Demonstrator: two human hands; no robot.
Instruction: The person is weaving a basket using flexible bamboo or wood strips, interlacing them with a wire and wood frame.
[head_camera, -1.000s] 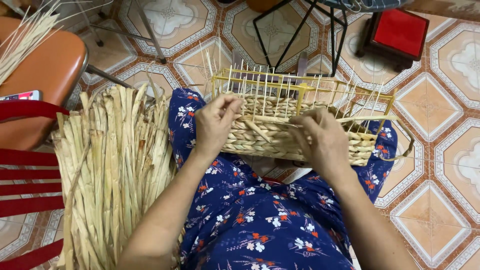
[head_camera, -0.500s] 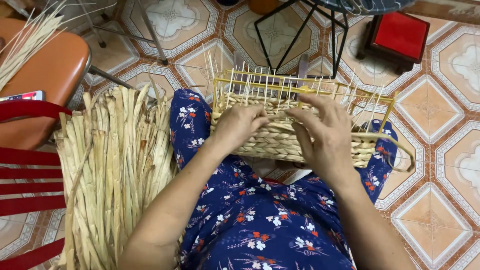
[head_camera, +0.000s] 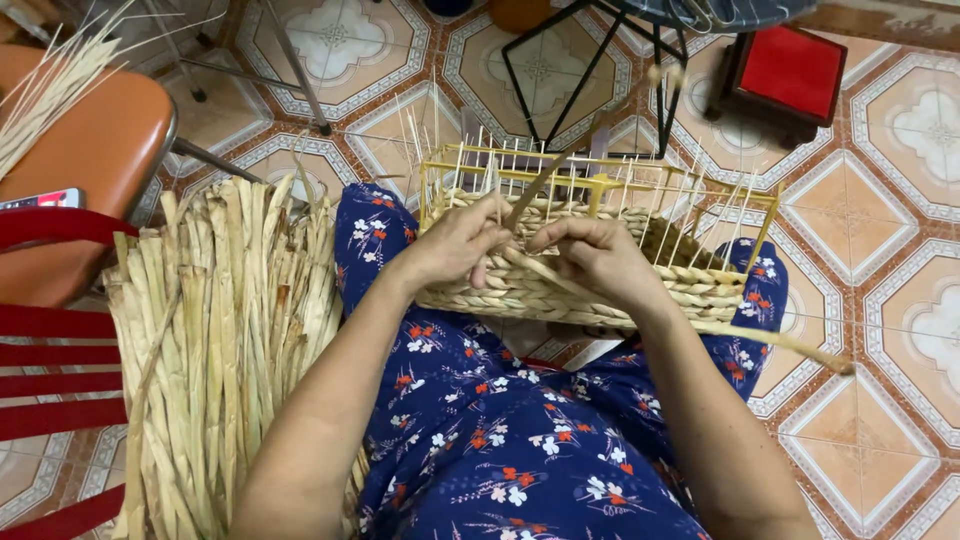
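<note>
A half-woven straw basket on a yellow wire frame rests on my knees, which are covered in blue floral cloth. My left hand grips the near wall of the basket and pinches a dried straw strand that sticks up and away. My right hand sits just beside it, fingers curled over the woven rim on the same strand. A long loose strand trails out to the right from the basket.
A thick bundle of dried straw strips lies at my left. An orange chair seat with a phone stands far left, red slats below it. A black wire stand and a red stool stand beyond the basket on the tiled floor.
Both hands have come together at the middle of the basket's near wall. A straw strand now rises between them, and the loose strand at right has swung lower.
</note>
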